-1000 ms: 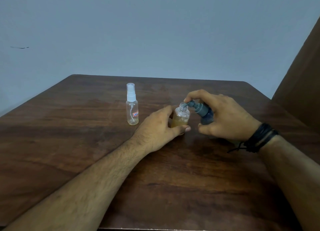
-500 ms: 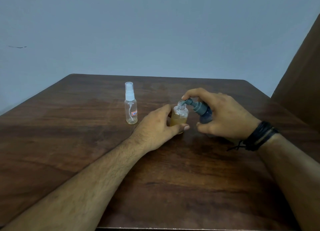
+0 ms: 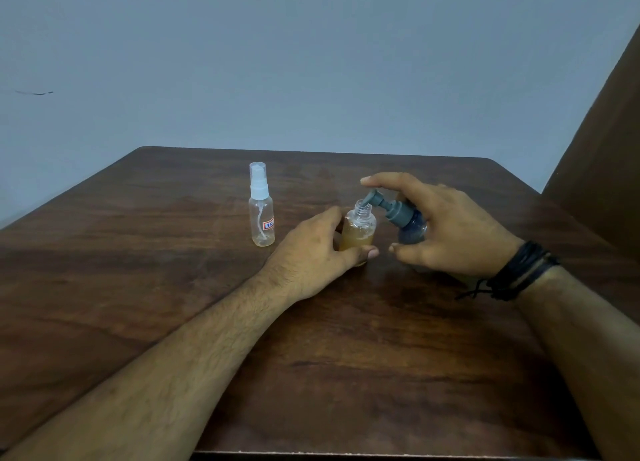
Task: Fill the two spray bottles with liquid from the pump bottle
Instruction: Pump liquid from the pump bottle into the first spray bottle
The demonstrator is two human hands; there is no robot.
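Head view: your left hand holds the open bottle just right of the frame's centre, fingers and thumb curled round its lower half, base on the bench. It has no sprayer on; the threaded neck is bare, and amber liquid fills it roughly to the shoulder.

Your right hand grips the pump bottle just right of it, tilted so the grey spout reaches over the bare neck. The thumb lies low by the base and the fingers wrap the far side.

What has changed over the last second: your index finger, which was pressing the pump head down, now lifts to hover above it, and the head has risen on its stem. That reads as the release between strokes, so the pump is probably recharging for another press. The spout has stayed over the neck and both bottles have barely shifted, so your aim holds.

For the task, this bottle looks close to full; a few more strokes may do, and overfilling is the risk.

The capped bottle stands upright at centre left, well apart from your hands, sprayer on and seemingly empty. It is not yet begun.
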